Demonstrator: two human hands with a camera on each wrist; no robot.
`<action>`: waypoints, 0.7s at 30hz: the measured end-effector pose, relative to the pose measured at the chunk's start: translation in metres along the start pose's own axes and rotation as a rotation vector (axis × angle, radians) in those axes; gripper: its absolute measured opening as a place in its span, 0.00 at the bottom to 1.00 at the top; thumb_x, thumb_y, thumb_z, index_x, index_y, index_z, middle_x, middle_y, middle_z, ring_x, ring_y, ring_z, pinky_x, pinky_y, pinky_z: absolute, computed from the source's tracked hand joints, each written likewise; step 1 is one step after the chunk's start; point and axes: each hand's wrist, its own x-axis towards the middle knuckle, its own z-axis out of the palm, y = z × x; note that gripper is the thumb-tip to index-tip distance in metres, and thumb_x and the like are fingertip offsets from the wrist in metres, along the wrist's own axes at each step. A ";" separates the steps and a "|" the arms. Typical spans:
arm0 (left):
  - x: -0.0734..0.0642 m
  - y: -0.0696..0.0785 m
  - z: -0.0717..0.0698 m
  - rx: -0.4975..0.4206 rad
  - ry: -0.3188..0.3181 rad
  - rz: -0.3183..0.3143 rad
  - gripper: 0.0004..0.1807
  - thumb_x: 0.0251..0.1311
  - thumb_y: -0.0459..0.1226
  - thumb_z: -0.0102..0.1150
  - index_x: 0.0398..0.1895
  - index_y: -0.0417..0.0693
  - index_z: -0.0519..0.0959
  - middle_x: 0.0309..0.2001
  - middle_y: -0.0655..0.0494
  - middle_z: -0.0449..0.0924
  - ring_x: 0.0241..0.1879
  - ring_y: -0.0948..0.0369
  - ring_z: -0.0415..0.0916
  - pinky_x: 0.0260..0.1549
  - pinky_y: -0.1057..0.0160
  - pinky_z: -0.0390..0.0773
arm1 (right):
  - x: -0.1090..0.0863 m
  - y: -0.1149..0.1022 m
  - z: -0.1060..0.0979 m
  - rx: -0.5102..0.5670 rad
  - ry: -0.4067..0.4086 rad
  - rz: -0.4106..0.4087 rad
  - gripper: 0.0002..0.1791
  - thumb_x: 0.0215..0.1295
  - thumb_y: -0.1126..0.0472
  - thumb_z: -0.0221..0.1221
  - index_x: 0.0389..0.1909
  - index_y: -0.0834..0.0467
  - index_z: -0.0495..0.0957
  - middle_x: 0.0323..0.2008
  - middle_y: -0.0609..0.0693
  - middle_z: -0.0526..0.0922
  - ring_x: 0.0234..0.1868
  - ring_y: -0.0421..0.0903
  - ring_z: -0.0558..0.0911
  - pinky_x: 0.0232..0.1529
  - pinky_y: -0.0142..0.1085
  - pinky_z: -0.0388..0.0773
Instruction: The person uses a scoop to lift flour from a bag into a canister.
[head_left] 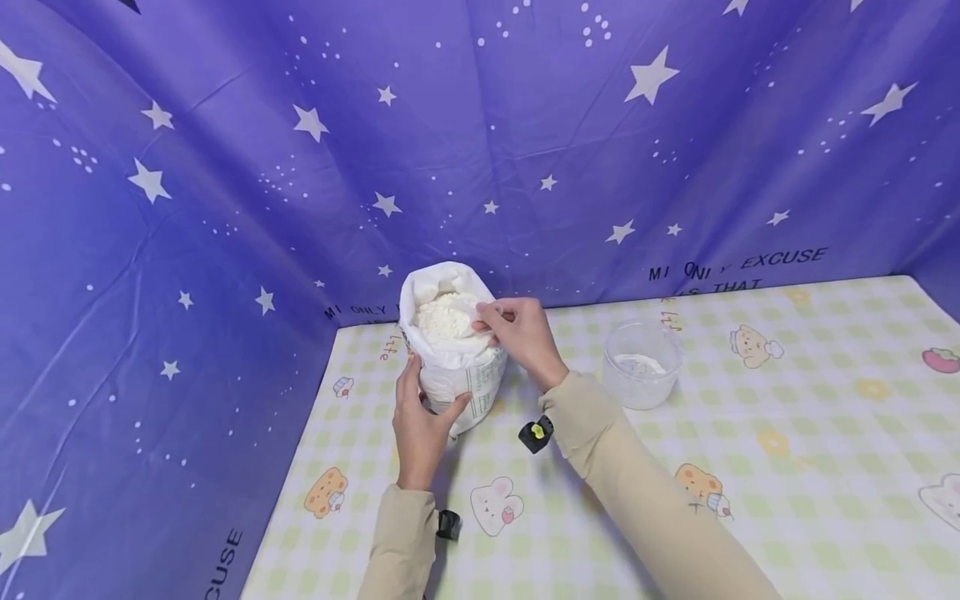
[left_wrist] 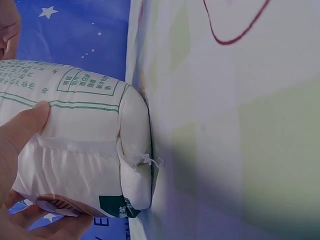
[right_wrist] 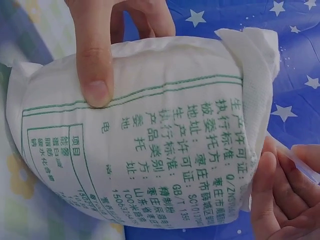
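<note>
The bag (head_left: 461, 387) stood on the table (head_left: 570, 542), powder (head_left: 446, 321) inside. Behind it and to its left hung a curtain (head_left: 465, 125); to its right stood a tub (head_left: 645, 383). The left hand (head_left: 420, 425) gripped its near side; the right hand (head_left: 528, 337) held a utensil (right_wrist: 295, 159) at its right rim.

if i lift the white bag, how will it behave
The white bag probably feels heavy, since its sides bulge and white powder sits high inside. It's likely floppy up top, where the rim creases and folds. Tipping could spill it, as the top gapes open.
</note>
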 end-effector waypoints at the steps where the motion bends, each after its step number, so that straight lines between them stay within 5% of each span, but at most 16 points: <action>1: 0.000 0.000 0.000 0.000 0.001 -0.001 0.51 0.47 0.43 0.79 0.74 0.44 0.62 0.74 0.50 0.60 0.67 0.51 0.68 0.59 0.56 0.80 | 0.000 0.000 -0.001 0.011 -0.007 0.004 0.15 0.70 0.57 0.60 0.41 0.67 0.86 0.33 0.58 0.89 0.26 0.40 0.83 0.27 0.27 0.82; 7: 0.000 0.001 0.000 -0.010 0.003 0.005 0.51 0.47 0.43 0.79 0.74 0.44 0.62 0.74 0.49 0.60 0.68 0.50 0.67 0.59 0.55 0.80 | -0.002 0.000 -0.010 0.107 -0.016 0.030 0.18 0.72 0.56 0.58 0.42 0.69 0.85 0.36 0.60 0.88 0.36 0.43 0.86 0.32 0.29 0.85; 21: -0.002 0.001 0.001 -0.007 -0.002 -0.001 0.51 0.47 0.43 0.79 0.74 0.44 0.61 0.74 0.48 0.60 0.68 0.50 0.67 0.60 0.55 0.80 | -0.007 0.002 -0.026 0.209 -0.007 0.105 0.20 0.72 0.54 0.58 0.49 0.69 0.82 0.39 0.58 0.89 0.41 0.42 0.87 0.43 0.36 0.88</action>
